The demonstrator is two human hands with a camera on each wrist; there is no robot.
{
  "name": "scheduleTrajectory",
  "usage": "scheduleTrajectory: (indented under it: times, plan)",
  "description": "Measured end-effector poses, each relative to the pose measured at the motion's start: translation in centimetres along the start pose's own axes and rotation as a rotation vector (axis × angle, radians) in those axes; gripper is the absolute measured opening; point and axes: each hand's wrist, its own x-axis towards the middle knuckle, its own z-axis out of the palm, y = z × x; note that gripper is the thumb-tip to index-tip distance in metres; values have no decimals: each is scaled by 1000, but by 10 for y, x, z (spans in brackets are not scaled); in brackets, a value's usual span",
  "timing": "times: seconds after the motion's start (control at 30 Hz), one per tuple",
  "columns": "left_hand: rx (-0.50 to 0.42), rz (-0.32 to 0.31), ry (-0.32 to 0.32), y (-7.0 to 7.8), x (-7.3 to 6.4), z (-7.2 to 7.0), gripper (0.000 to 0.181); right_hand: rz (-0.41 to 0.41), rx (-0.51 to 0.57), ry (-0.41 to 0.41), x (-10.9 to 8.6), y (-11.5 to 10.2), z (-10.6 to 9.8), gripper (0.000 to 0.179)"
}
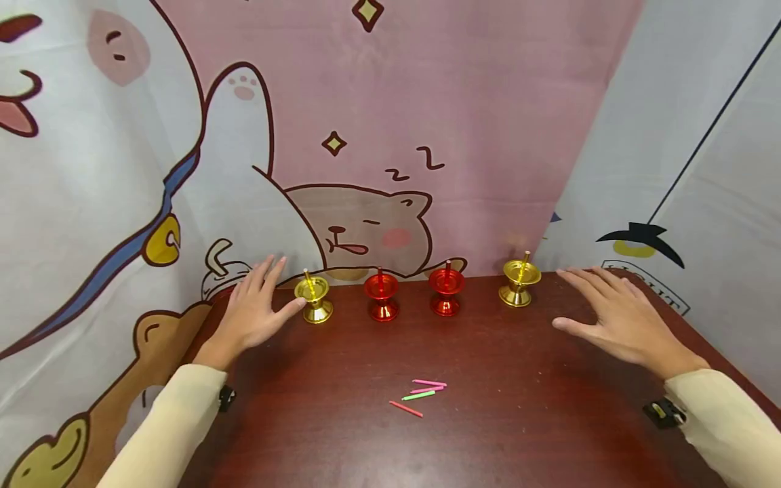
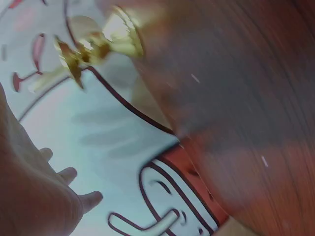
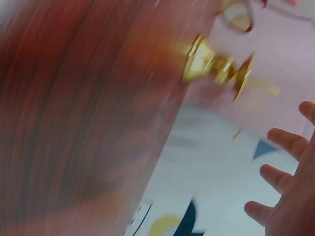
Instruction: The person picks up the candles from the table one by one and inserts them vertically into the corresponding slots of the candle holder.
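Gold holders [image 1: 517,289] | red holders [image 1: 382,297] between | sticks [image 1: 418,396] nearer | left hand [image 1: 251,312], right hand [image 1: 625,325]: fingers [image 1: 582,287] spread

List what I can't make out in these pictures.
Left hand, left wrist view: partly cut off by the left edge.
Right hand, right wrist view: partly cut off by the right edge.
Table, head view: near edge cut off by the bottom.
Gold holder and its stick, left wrist view: fine detail blurred.

Four cups [image 1: 384,309] stand in a row at the back of the desk [image 1: 342,427], a stick [image 1: 448,266] in each. Behind them hangs a cloth [image 1: 488,135]. Four loose sticks [image 1: 418,396] lie before the middle cups. The left grip [image 1: 250,312] is left of the row, the right grip [image 1: 622,318] right.
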Motion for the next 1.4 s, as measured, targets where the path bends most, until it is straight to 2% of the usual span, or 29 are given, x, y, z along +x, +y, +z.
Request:
scheduleTrajectory:
  times: [0.17,0.33,0.43,0.53,0.83,0.93,1.07,1.23,1.4]
  plan:
    - [-120,0,23,25,-3,4,98,-66,96,38,1,-38,0,80]
    - [-284,-35,10,42,-4,13,102,-41,333,1,4,-79,4,58]
    - [-364,-68,-11,45,-2,20,104,-27,449,-41,9,-103,11,48]
    - [-404,-98,-9,46,1,28,106,-29,561,-93,15,-122,19,42]
    - [-472,-162,74,52,10,41,99,-51,865,-316,28,-160,47,39]
    - [-474,-179,96,52,12,43,95,-57,906,-379,32,-167,56,38]
    - [-503,-188,128,49,15,47,91,-72,900,-435,37,-175,67,35]
    - [-526,-199,168,45,20,51,89,-118,880,-450,40,-181,80,28]
    - [-523,-205,149,40,25,52,90,-132,859,-454,41,-184,89,22]
